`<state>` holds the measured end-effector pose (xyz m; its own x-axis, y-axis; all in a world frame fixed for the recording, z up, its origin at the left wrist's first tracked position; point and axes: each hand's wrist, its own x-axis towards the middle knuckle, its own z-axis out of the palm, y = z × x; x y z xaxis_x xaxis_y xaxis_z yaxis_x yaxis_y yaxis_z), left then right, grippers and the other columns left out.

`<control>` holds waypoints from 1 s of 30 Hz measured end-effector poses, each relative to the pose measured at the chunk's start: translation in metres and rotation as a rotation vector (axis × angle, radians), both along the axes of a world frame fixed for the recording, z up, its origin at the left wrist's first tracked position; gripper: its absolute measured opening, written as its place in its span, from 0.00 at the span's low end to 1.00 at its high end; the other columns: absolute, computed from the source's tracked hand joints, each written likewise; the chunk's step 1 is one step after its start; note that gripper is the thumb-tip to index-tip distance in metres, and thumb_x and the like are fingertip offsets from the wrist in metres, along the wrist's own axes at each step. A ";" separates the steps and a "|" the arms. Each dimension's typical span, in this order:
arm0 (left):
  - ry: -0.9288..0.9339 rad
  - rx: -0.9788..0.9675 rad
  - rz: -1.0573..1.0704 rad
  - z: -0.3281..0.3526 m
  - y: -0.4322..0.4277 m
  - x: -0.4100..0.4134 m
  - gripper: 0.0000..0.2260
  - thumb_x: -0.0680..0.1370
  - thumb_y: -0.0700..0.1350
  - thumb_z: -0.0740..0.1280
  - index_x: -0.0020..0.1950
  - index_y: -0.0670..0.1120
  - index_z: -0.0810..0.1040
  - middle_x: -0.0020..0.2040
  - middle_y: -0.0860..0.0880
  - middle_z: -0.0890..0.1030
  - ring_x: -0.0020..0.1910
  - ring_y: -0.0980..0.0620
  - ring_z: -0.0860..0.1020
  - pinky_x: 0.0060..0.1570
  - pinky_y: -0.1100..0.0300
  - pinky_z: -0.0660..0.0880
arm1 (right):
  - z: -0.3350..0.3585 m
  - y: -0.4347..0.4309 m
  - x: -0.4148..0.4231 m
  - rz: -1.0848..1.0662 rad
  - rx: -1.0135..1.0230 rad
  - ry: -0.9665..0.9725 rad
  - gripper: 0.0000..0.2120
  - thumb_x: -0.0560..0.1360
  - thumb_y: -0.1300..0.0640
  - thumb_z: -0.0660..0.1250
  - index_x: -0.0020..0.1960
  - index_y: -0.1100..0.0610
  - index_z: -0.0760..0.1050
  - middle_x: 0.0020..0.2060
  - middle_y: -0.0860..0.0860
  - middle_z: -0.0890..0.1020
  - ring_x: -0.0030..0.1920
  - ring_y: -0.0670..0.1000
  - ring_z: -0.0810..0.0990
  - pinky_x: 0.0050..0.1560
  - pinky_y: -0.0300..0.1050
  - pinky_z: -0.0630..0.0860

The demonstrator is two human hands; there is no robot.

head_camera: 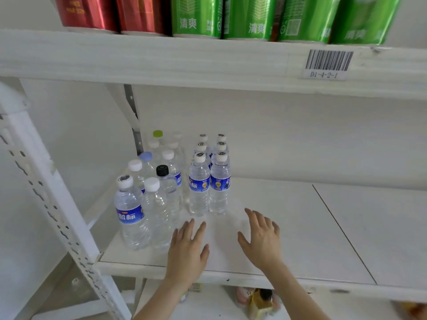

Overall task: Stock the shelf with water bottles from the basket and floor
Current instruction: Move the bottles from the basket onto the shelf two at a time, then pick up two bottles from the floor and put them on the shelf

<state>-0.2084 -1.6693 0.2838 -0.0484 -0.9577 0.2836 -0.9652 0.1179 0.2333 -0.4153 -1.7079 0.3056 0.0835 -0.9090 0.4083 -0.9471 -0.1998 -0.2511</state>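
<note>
My left hand (187, 248) and right hand (261, 239) are wide open, fingers spread, holding nothing, over the front of the white shelf (300, 227). Just beyond my fingertips stand the water bottles (209, 185), two tidy rows with blue labels and white caps. Left of them is a looser cluster (147, 199), with a black-capped bottle (163, 170) and a green-capped bottle (157, 133) among it. On the board above sit red cans (111, 12) and green cans (251, 17) marked 清爽. The barcode tag (328, 64) reads D1-4-2-1.
</note>
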 end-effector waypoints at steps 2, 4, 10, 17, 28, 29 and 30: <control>-0.069 0.034 -0.014 -0.005 0.019 -0.004 0.25 0.74 0.56 0.57 0.67 0.48 0.76 0.65 0.41 0.77 0.64 0.41 0.76 0.64 0.41 0.71 | -0.007 0.022 -0.008 -0.035 -0.009 0.058 0.31 0.65 0.46 0.74 0.65 0.54 0.73 0.57 0.54 0.81 0.53 0.60 0.81 0.55 0.62 0.76; -0.123 0.036 -0.029 -0.011 0.037 -0.009 0.26 0.74 0.57 0.56 0.68 0.48 0.76 0.67 0.41 0.76 0.66 0.40 0.74 0.67 0.40 0.63 | -0.015 0.045 -0.015 -0.068 -0.012 0.103 0.31 0.66 0.46 0.74 0.66 0.54 0.72 0.59 0.55 0.80 0.56 0.60 0.80 0.57 0.64 0.75; -0.163 0.072 -0.045 -0.019 0.099 -0.036 0.25 0.75 0.57 0.56 0.68 0.48 0.75 0.69 0.40 0.74 0.70 0.40 0.70 0.68 0.38 0.57 | -0.035 0.108 -0.039 -0.105 0.027 0.159 0.31 0.67 0.45 0.73 0.66 0.55 0.72 0.63 0.57 0.78 0.62 0.61 0.77 0.60 0.68 0.71; -0.175 0.084 -0.013 -0.035 0.164 -0.084 0.27 0.74 0.56 0.57 0.69 0.46 0.74 0.71 0.38 0.71 0.72 0.39 0.68 0.69 0.35 0.56 | -0.054 0.174 -0.080 -0.080 0.026 0.176 0.29 0.72 0.39 0.59 0.67 0.55 0.71 0.66 0.57 0.76 0.66 0.60 0.73 0.65 0.66 0.64; -0.169 0.183 -0.039 -0.073 0.286 -0.169 0.28 0.73 0.57 0.66 0.70 0.47 0.73 0.71 0.39 0.71 0.72 0.40 0.67 0.67 0.35 0.56 | -0.095 0.308 -0.156 -0.075 0.182 0.164 0.29 0.71 0.42 0.57 0.69 0.54 0.69 0.68 0.56 0.75 0.69 0.59 0.72 0.69 0.65 0.55; -0.175 0.205 -0.051 -0.079 0.295 -0.174 0.27 0.73 0.57 0.63 0.70 0.47 0.73 0.71 0.39 0.71 0.72 0.40 0.67 0.67 0.35 0.56 | -0.100 0.321 -0.162 -0.088 0.208 0.155 0.29 0.71 0.42 0.56 0.69 0.54 0.69 0.68 0.56 0.75 0.68 0.58 0.72 0.69 0.65 0.55; -0.182 0.224 -0.065 -0.084 0.304 -0.178 0.27 0.73 0.58 0.62 0.69 0.47 0.74 0.70 0.39 0.72 0.72 0.40 0.68 0.67 0.35 0.56 | -0.106 0.335 -0.168 -0.105 0.231 0.144 0.29 0.71 0.41 0.55 0.68 0.53 0.70 0.67 0.56 0.75 0.68 0.58 0.72 0.69 0.65 0.55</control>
